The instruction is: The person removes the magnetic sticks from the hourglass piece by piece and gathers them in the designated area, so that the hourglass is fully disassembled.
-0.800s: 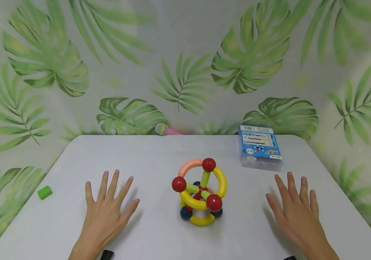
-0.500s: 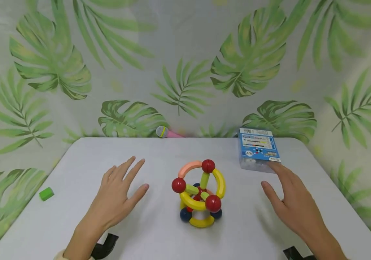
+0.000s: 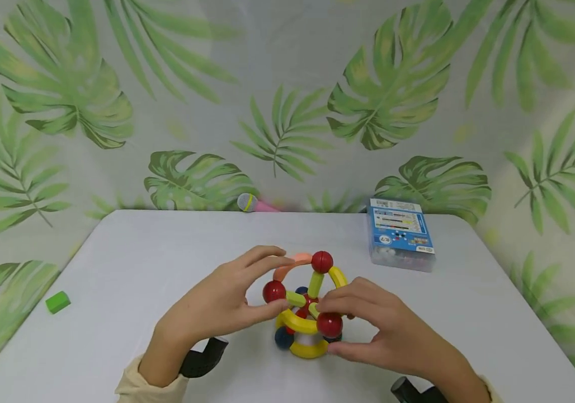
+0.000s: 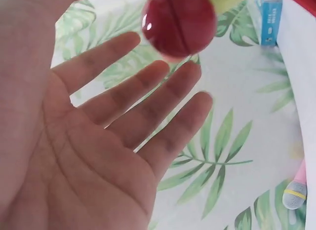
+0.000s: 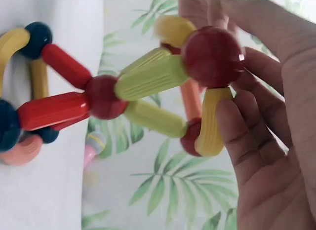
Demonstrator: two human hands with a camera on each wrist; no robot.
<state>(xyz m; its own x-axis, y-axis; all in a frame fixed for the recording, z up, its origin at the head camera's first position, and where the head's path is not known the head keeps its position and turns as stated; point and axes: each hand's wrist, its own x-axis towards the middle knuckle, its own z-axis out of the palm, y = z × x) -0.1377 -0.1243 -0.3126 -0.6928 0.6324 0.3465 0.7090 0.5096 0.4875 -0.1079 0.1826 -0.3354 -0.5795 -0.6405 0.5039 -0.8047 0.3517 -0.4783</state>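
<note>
A toy of coloured rods and balls [image 3: 307, 313] stands in the middle of the white table [image 3: 166, 263]: yellow and orange arcs, lime rods, red and dark blue balls. My left hand [image 3: 277, 280] reaches in from the left, its fingers [image 4: 148, 92] nearly straight over the orange arc [image 3: 295, 261] and its thumb below a red ball [image 3: 273, 291], which shows close up as the red ball [image 4: 178, 22]. My right hand [image 3: 325, 327] curls around the toy's front right by another red ball [image 3: 329, 323]. In the right wrist view its fingers [image 5: 242, 136] wrap a yellow arc [image 5: 210, 121].
A blue-labelled clear box [image 3: 400, 232] lies at the back right of the table. A small green block [image 3: 58, 301] sits off the left edge, and a pink toy microphone [image 3: 254, 203] lies at the back edge. A leaf-patterned cloth [image 3: 116, 112] surrounds the table.
Both hands left the tabletop and moved inward to the toy. The left now brackets its left red ball, and the right has closed on its front right side.
</note>
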